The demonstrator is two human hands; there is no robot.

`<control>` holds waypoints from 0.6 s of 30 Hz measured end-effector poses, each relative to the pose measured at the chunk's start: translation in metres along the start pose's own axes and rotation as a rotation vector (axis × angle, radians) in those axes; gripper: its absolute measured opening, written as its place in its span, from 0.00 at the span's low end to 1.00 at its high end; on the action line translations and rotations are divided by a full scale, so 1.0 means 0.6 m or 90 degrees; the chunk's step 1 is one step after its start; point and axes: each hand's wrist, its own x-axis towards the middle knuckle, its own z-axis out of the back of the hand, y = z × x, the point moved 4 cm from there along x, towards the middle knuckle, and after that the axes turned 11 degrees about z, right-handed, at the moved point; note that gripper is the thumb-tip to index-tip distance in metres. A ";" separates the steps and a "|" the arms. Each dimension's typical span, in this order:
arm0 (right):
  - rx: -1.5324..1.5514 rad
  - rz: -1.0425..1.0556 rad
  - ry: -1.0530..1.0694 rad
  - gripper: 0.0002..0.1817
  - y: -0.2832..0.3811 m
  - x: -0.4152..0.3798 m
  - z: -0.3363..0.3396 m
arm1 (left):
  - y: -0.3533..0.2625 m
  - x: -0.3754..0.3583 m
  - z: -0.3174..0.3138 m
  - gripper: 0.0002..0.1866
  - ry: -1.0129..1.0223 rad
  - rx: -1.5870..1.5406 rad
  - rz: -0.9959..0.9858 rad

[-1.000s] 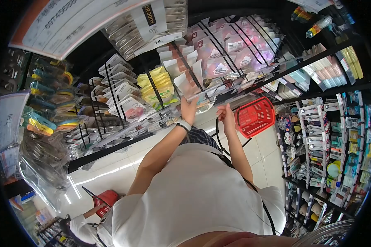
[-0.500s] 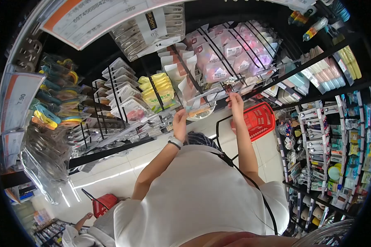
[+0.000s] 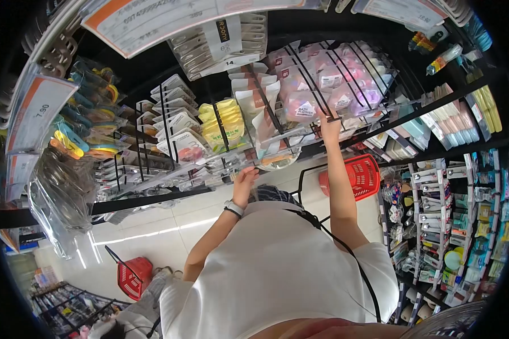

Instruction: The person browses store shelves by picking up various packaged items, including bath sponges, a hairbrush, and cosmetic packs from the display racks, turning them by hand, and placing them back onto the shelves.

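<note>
My right hand [image 3: 330,129] reaches up to the packaged bath flowers [image 3: 301,107], which hang on black hooks in pink and purple. Its fingertips are at the lower edge of the front packs, partly hidden by a hook end, so their grip cannot be made out. My left hand [image 3: 245,183] is just below the clear front rail [image 3: 209,169], with loosely bent fingers apart and nothing visible in them. Nearest above it hang yellow packs [image 3: 221,127] and white-and-brown pouches [image 3: 258,96].
A red shopping basket [image 3: 353,178] with a black handle is beyond my right forearm. Another red basket [image 3: 134,277] stands at lower left near another person. Large price signs [image 3: 37,121] and bagged goods [image 3: 62,192] jut out at left. A stocked rack [image 3: 447,214] rises at right.
My right hand has moved from the front rail up to the bath flower packs. My left hand has dropped slightly away from the rail, its fingers loosened. The view has shifted a little.
</note>
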 end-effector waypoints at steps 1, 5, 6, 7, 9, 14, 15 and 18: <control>-0.001 -0.015 0.000 0.14 0.003 0.000 -0.001 | 0.002 -0.001 0.001 0.17 -0.005 -0.010 -0.002; 0.004 -0.014 0.013 0.14 0.025 -0.002 -0.006 | 0.014 -0.004 -0.006 0.16 -0.019 -0.029 -0.016; -0.007 -0.006 0.016 0.15 0.033 -0.002 -0.005 | 0.018 -0.003 -0.010 0.16 -0.021 -0.031 -0.022; 0.002 0.032 0.019 0.15 0.032 -0.001 -0.003 | 0.022 -0.002 -0.014 0.16 -0.022 -0.033 -0.028; 0.020 0.110 0.021 0.15 0.029 0.008 0.002 | 0.028 0.000 -0.023 0.16 -0.012 -0.048 -0.038; -0.051 0.149 -0.016 0.11 0.041 0.011 0.018 | 0.027 0.001 -0.036 0.16 -0.006 -0.045 -0.046; -0.052 0.159 -0.018 0.10 0.035 0.012 0.022 | 0.021 -0.003 -0.041 0.16 0.000 -0.045 -0.054; -0.031 0.149 -0.020 0.09 0.015 0.010 0.038 | 0.010 -0.007 -0.058 0.16 0.025 -0.019 -0.083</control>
